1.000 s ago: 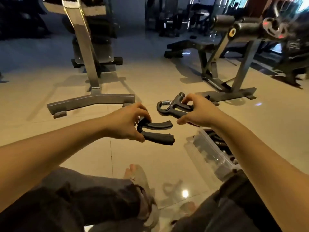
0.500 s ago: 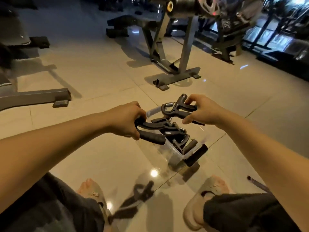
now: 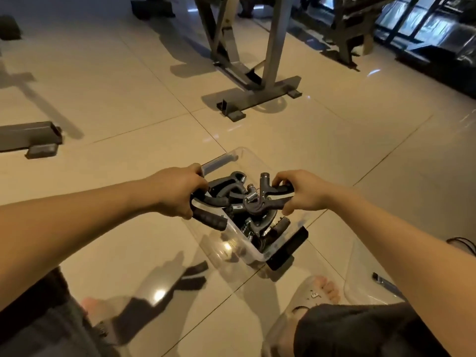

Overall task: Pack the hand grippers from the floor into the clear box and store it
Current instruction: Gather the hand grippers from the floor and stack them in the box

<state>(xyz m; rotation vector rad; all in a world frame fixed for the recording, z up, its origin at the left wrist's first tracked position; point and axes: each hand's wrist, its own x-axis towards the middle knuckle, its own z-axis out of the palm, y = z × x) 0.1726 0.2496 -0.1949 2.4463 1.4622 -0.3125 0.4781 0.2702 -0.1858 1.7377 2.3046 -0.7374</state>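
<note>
Poised over the clear box (image 3: pixel 233 237), down on the glossy tiled floor (image 3: pixel 128 99) just ahead of the feet; clutching the first hand gripper (image 3: pixel 210 219) in the left hand (image 3: pixel 177 194), curled tight round one end, both foam handles jutting out across the box's left rim; pinching the second hand gripper (image 3: pixel 260 202) in the right hand (image 3: pixel 306 194), fingers over and thumb under one handle, spring and pivot aimed at the middle of the box. Sitting right above the packed grippers (image 3: pixel 257 229), a dark tangle filling most of the box; touching that pile or just clear of it, impossible to tell.

Probably light, one to a hand; stiff though, hard frames and a steel spring, no give without a squeeze; best taken by the rubbery handles, grippy there, and never by the spring end, a likely finger trap. Prone to hooking on one another; better laid flat along the box than dropped on the heap, or trouble seating a lid later.

As for the box: thin clear plastic, likely to flex once loaded and to skate on this tile; safest lifted from both ends, by the dark latch (image 3: pixel 288 247) and the far handle (image 3: pixel 219 161), not by one wall. Possibly a clear lid (image 3: pixel 365 274) lying off to the right, below the right forearm; too faint to be sure.
</note>
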